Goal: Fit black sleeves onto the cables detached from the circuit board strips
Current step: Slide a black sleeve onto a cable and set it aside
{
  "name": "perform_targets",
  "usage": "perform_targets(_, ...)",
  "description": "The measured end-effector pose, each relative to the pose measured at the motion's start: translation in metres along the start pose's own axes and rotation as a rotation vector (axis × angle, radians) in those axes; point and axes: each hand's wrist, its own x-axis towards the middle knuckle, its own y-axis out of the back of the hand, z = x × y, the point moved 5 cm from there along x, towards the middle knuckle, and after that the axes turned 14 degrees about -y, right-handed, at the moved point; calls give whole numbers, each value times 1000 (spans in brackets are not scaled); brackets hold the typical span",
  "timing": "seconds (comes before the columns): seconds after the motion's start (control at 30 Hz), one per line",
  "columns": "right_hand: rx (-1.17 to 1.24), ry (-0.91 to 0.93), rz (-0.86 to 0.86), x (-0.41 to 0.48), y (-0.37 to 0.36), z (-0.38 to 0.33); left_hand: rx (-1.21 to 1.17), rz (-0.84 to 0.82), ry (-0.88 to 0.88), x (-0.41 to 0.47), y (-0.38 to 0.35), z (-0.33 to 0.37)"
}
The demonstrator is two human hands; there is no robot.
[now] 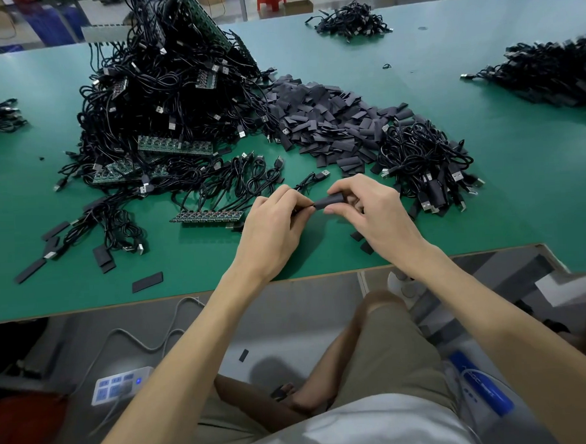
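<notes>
— Pinching what, left hand [278,219]?
— Cable [308,182] end, fingers closed on it, just above the green tabletop [485,186].
— Right hand [364,205]?
— Closed round a black sleeve [329,200], its mouth touching the cable end.
— Stock?
— Loose sleeve pile [327,119] beyond the hands; circuit board strip [207,217] just left of them; cable heap [165,93] far left.

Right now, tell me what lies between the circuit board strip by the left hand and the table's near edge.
Head view: bare green mat between the circuit board strip and the table's near edge.
</notes>
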Motion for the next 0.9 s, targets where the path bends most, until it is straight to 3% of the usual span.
perform_targets(0.9, 30, 10, 0, 0, -1, 2, 69, -15, -51, 0, 3, 7)
